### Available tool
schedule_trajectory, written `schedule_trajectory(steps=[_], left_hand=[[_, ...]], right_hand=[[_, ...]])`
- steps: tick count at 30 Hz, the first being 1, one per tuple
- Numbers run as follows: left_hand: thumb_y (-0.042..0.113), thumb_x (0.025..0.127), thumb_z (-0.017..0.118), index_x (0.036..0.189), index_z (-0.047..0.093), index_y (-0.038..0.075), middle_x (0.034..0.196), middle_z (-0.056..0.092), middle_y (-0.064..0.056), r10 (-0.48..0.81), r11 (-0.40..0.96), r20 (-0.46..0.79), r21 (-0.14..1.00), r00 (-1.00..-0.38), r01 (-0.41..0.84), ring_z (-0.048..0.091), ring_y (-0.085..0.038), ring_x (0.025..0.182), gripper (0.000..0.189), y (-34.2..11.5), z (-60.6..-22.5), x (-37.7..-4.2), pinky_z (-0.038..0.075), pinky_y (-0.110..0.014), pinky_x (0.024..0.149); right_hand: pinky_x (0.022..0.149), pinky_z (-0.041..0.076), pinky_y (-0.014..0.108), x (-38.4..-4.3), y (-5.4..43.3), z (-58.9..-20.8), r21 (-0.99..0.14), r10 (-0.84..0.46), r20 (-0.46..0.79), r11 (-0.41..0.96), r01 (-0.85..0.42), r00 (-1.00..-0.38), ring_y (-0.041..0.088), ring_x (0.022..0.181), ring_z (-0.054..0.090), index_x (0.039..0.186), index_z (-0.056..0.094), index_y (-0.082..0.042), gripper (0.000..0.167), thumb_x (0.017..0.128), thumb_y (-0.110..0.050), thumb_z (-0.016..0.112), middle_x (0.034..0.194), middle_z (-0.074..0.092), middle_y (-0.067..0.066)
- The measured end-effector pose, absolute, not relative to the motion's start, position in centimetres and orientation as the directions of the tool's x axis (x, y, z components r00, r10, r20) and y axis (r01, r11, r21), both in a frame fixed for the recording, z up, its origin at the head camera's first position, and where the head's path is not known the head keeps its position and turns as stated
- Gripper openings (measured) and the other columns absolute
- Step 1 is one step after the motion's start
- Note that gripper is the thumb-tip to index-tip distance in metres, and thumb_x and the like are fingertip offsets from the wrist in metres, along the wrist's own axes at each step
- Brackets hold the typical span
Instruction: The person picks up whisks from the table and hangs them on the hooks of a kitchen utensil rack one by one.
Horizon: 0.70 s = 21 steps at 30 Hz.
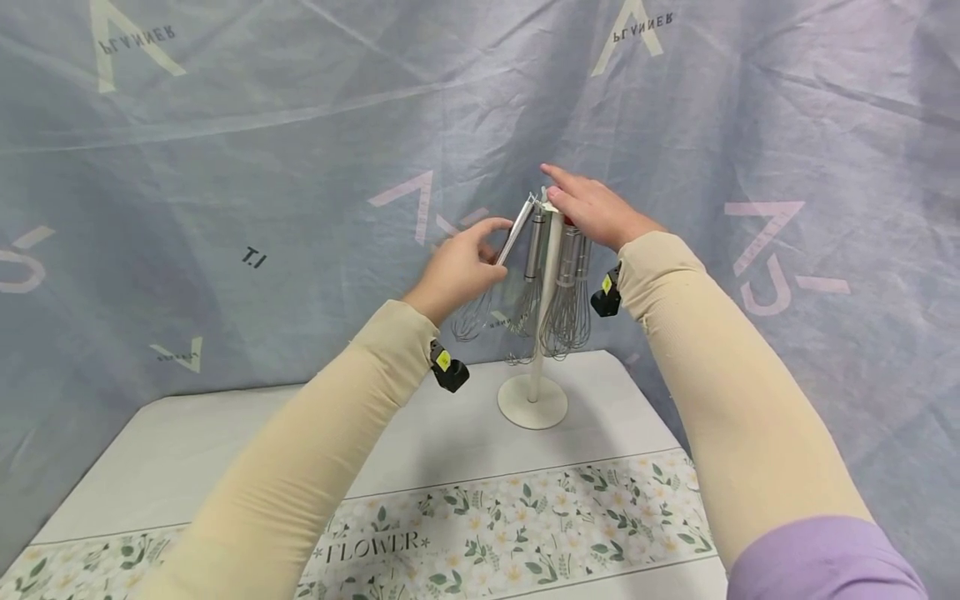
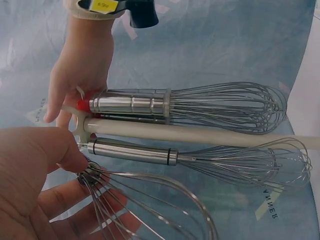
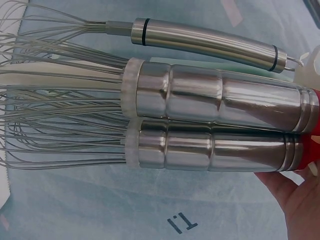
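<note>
My left hand (image 1: pixel 467 265) grips a metal whisk (image 1: pixel 515 229) by its handle, between thumb and fingers. The whisk tilts, its handle end up at the top of a white stand (image 1: pixel 533 402) and its wires (image 2: pixel 192 196) hanging lower left. At the top of the stand, my right hand (image 1: pixel 596 210) rests with fairly straight fingers over the hooks. Beneath it hang two whisks with ridged steel handles (image 3: pixel 195 95) and red ends (image 2: pixel 84 105). A slimmer whisk with black rings (image 2: pixel 132 151) hangs between the pole (image 2: pixel 150 130) and the held whisk.
The stand's round base sits on a white table (image 1: pixel 442 433) near its back edge. A floral band (image 1: pixel 540 525) crosses the tabletop in front. Grey-blue cloth (image 1: pixel 300 167) with printed letters hangs behind and at both sides.
</note>
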<state>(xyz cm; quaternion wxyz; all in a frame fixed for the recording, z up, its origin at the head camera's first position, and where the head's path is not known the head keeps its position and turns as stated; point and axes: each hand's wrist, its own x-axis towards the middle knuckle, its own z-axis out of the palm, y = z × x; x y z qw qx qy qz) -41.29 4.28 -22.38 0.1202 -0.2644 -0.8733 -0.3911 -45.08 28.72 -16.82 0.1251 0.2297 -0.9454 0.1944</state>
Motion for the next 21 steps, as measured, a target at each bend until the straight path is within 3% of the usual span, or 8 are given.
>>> schedule_trajectory(steps=[7, 13, 19, 21], left_hand=[[0.007, 0.085, 0.067, 0.149, 0.050, 0.028, 0.090, 0.068, 0.001, 0.383, 0.575, 0.420, 0.589, -0.823, 0.568, 0.057, -0.018, 0.068, 0.069, 4.9, -22.5, -41.3, 0.044, -0.031, 0.062], [0.008, 0.086, 0.068, 0.148, 0.050, 0.028, 0.089, 0.068, 0.001, 0.386, 0.592, 0.412, 0.576, -0.825, 0.564, 0.057, -0.018, 0.070, 0.068, 5.2, -22.9, -41.4, 0.044, -0.032, 0.064], [0.008, 0.087, 0.068, 0.150, 0.049, 0.030, 0.089, 0.068, 0.002, 0.383, 0.579, 0.396, 0.601, -0.834, 0.551, 0.057, -0.017, 0.068, 0.069, 5.6, -24.0, -41.5, 0.045, -0.032, 0.062], [0.008, 0.087, 0.068, 0.150, 0.048, 0.031, 0.089, 0.068, 0.003, 0.375, 0.560, 0.406, 0.617, -0.834, 0.552, 0.058, -0.016, 0.067, 0.070, 5.8, -24.4, -41.6, 0.045, -0.032, 0.061]], right_hand=[[0.110, 0.033, 0.057, -45.2, 28.8, -16.9, -0.315, -0.386, 0.335, 0.814, -0.488, -0.860, 0.037, 0.123, 0.053, 0.165, 0.013, -0.022, 0.063, 0.109, -0.049, 0.023, 0.162, 0.030, 0.017], [0.111, 0.032, 0.057, -45.3, 28.7, -17.0, -0.311, -0.385, 0.338, 0.816, -0.488, -0.859, 0.038, 0.128, 0.050, 0.164, 0.014, -0.021, 0.062, 0.109, -0.048, 0.024, 0.161, 0.032, 0.017], [0.109, 0.034, 0.057, -45.3, 28.7, -17.0, -0.307, -0.386, 0.346, 0.814, -0.492, -0.855, 0.038, 0.121, 0.053, 0.164, 0.015, -0.021, 0.063, 0.109, -0.049, 0.024, 0.159, 0.034, 0.018], [0.111, 0.032, 0.057, -45.3, 28.7, -17.0, -0.305, -0.387, 0.347, 0.815, -0.493, -0.854, 0.038, 0.129, 0.048, 0.164, 0.015, -0.021, 0.063, 0.109, -0.049, 0.024, 0.162, 0.031, 0.017]])
